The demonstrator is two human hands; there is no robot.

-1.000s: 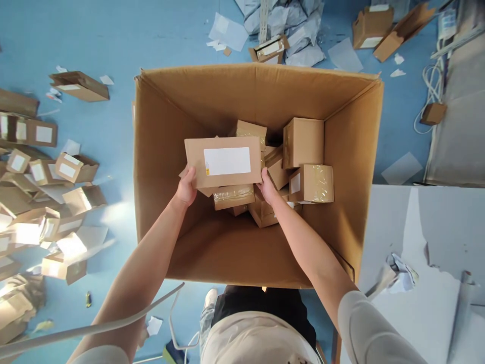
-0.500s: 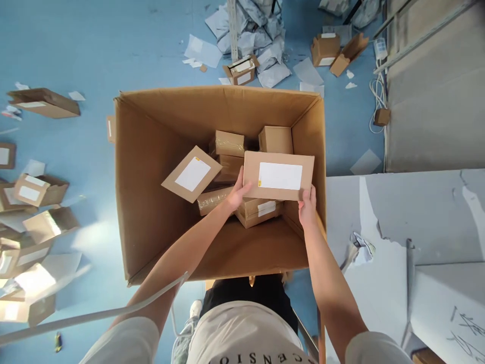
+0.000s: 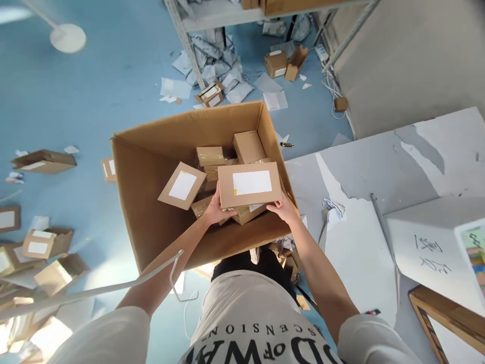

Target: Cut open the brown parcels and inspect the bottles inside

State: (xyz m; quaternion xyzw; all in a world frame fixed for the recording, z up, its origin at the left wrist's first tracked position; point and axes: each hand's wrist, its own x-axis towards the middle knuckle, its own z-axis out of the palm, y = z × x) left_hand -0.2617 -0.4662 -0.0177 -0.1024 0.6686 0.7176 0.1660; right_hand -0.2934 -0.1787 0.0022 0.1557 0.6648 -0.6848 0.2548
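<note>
Both hands hold a flat brown cardboard box (image 3: 249,185) with a white label on top, inside a large open carton (image 3: 140,202). My left hand (image 3: 216,209) grips its left side, its fingers partly hidden beneath. My right hand (image 3: 283,208) is closed at the near right corner. Left of it lies a tilted labelled cardboard box (image 3: 182,186). Behind are a taped box (image 3: 210,155) and a plain box (image 3: 249,146). Another box (image 3: 248,215) sits partly hidden under the held one.
Opened boxes (image 3: 49,242) lie scattered on the blue floor at left. A metal shelf (image 3: 227,15) stands at the back, with grey plastic bags (image 3: 215,60) beneath. At right is a grey-white surface (image 3: 359,253). A white bent rod (image 3: 113,288) crosses near my left arm.
The view has turned and shifted, so the carton appears rotated and more of the shelf shows. The box stays in both hands; its near side face now shows slightly.
</note>
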